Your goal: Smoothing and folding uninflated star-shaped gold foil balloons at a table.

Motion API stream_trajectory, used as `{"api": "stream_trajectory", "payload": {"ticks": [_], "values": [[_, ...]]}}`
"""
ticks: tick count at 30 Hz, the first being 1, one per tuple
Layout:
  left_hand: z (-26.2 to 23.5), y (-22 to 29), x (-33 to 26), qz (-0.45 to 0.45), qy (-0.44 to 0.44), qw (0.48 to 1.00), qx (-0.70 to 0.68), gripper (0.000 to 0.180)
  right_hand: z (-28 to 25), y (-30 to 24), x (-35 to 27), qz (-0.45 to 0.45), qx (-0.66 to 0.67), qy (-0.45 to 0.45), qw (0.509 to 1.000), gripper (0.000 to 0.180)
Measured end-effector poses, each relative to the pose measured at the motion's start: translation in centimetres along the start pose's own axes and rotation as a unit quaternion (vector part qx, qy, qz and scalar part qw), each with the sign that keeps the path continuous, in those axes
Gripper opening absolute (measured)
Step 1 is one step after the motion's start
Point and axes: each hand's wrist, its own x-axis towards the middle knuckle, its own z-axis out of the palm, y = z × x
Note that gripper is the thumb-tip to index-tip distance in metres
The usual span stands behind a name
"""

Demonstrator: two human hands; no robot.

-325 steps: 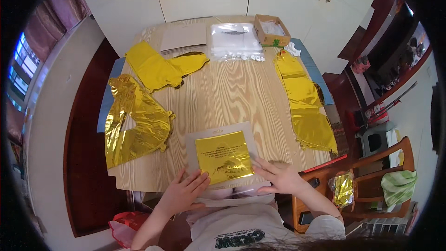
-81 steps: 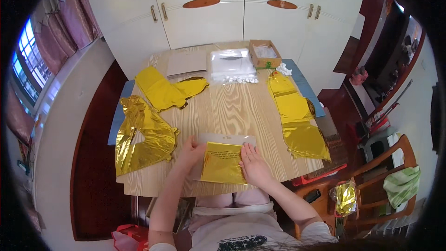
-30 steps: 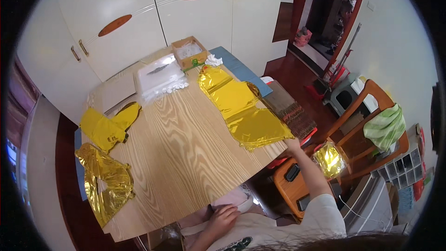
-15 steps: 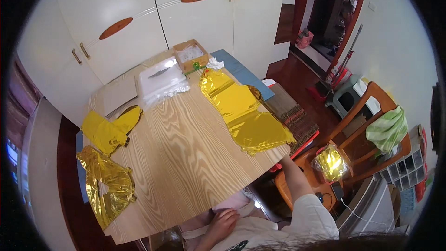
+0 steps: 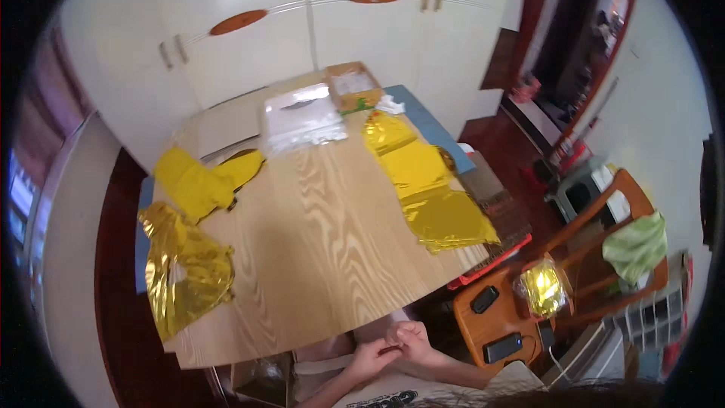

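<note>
**Head view: both hands meet below the tabletop edge**

Head view, nearest first: the left hand (image 5: 368, 357) and the right hand (image 5: 414, 338) are brought together in the lap, just under the near edge of the tabletop (image 5: 332, 257). Their fingers are curled inward and touching one another, seemingly pinching something small between them; what it is cannot be made out at this size.

Just to the right stands a wooden chair (image 5: 498, 317) whose seat carries two dark flat devices and a crumpled clear bag of gold foil (image 5: 541, 289). A green cloth (image 5: 633, 245) hangs over its backrest.

On the tabletop, a crinkled gold foil sheet (image 5: 185, 272) lies at the near left corner, with folded yellow pieces (image 5: 198, 181) just beyond it. Along the right edge runs a row of gold foil sheets (image 5: 427, 193), overlapping one another. At the far end lie a stack of clear plastic bags (image 5: 302, 113) and, beside it, an open cardboard box (image 5: 351, 85). White cupboard doors (image 5: 249, 38) rise behind.
</note>
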Motion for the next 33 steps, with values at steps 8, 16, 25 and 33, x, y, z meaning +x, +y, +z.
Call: {"api": "stream_trajectory", "payload": {"ticks": [8, 16, 25, 33], "values": [[-9.7, -7.8, -12.6, -0.139, 0.288, 0.923, -0.215, 0.016, 6.8, 0.8, 4.1, -0.09, -0.21, -0.216, 0.949, 0.019], [-15.4, -39.5, -20.7, -0.288, 0.627, 0.721, -0.06, 0.022, 9.5, -0.2, 6.3, -0.088, -0.368, -0.27, 0.885, 0.018], [-17.3, -45.2, -18.5, -0.342, 0.43, 0.779, 0.302, 0.028, 17.0, 2.0, 20.6, -0.192, -0.569, -0.386, 0.7, 0.044], [-19.0, -41.9, -23.4, -0.136, 0.581, 0.738, 0.317, 0.032, 21.0, 10.8, 28.0, -0.255, -0.726, -0.293, 0.567, 0.054]]}}
